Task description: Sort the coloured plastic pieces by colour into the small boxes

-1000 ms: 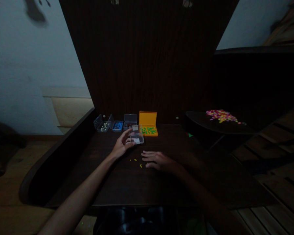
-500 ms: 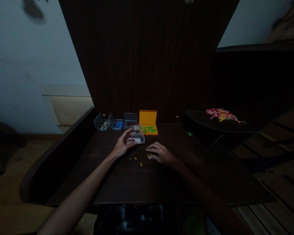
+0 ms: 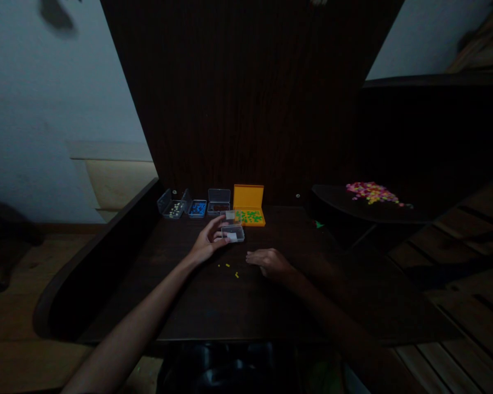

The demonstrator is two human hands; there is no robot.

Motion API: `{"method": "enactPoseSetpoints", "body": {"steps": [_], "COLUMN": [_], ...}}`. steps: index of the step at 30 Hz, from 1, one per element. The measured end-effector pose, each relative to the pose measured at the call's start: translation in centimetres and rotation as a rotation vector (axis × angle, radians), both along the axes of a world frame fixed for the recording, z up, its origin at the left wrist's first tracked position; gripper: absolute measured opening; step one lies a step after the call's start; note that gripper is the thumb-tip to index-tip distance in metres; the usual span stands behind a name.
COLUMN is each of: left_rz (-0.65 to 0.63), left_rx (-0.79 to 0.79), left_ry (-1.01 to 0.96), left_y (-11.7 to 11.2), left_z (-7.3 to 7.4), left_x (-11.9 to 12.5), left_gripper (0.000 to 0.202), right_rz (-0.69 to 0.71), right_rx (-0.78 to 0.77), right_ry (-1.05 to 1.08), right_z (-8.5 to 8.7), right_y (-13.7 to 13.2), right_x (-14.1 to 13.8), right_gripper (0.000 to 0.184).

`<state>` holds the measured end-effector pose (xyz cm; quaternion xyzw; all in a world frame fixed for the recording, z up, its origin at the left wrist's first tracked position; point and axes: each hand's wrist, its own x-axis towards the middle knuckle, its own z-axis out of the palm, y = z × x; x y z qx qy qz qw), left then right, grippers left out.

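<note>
My left hand [image 3: 207, 241] is closed on the left side of a small clear plastic box [image 3: 239, 235]. The box's lid is raised, and a white paper piece shows through it. To the right, my right hand [image 3: 269, 262] is low over the dark tabletop, its fingers pressed together and pointing left. Whatever lies under or between those fingers is hidden. Several tiny yellow pieces [image 3: 236, 275] lie scattered on the table between my two hands.
Behind stand an open orange box [image 3: 248, 196] with green pieces and clear boxes holding brown [image 3: 219, 207], blue [image 3: 198, 208] and whitish pieces [image 3: 175, 209]. A colourful heap [image 3: 372, 192] lies on the side shelf at right. A raised wooden side panel [image 3: 102, 257] borders the left.
My right hand's fingers have drawn together and now cover the yellow pieces that showed near its fingertips. My left hand and the clear box have hardly moved.
</note>
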<state>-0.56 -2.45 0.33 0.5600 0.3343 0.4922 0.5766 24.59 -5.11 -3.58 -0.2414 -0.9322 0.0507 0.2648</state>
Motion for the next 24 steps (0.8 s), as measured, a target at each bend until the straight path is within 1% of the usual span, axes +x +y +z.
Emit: {"method": "enactPoseSetpoints", "body": {"steps": [3, 6, 10, 13, 18, 21, 24], "left_rz": [-0.001, 0.002, 0.002, -0.004, -0.023, -0.03, -0.039], "left_rx": [-0.01, -0.028, -0.028, -0.029, -0.03, -0.032, -0.033], "left_ry": [0.002, 0.009, 0.02, 0.025, 0.016, 0.008, 0.004], "left_y": [-0.1, -0.2, -0.3, -0.4, -0.4, -0.4, -0.3], "left_z": [0.0, 0.2, 0.4, 0.4, 0.3, 0.1, -0.1], "left_x": [0.1, 0.3, 0.4, 0.4, 0.5, 0.7, 0.9], "left_gripper": [0.078, 0.079, 0.079, 0.079, 0.078, 0.078, 0.078], "right_rz": [-0.001, -0.039, -0.065, -0.079, -0.116, -0.16, -0.228], "right_rx": [0.098, 0.131, 0.128, 0.105, 0.06, 0.048, 0.027], "right_ry": [-0.045, -0.047, 0.037, 0.086, 0.109, 0.165, 0.272], "right_z": [0.5, 0.9, 1.2, 1.0, 0.8, 1.8, 3.6], "right_y": [-0.3, -0.6, -0.6, -0.4, -0.1, 0.1, 0.3], "right_x": [-0.1, -0.3, -0.6, -0.7, -0.6, -0.5, -0.6], "right_gripper": [0.038, 0.036, 0.028, 0.021, 0.023, 0.023, 0.02]}}
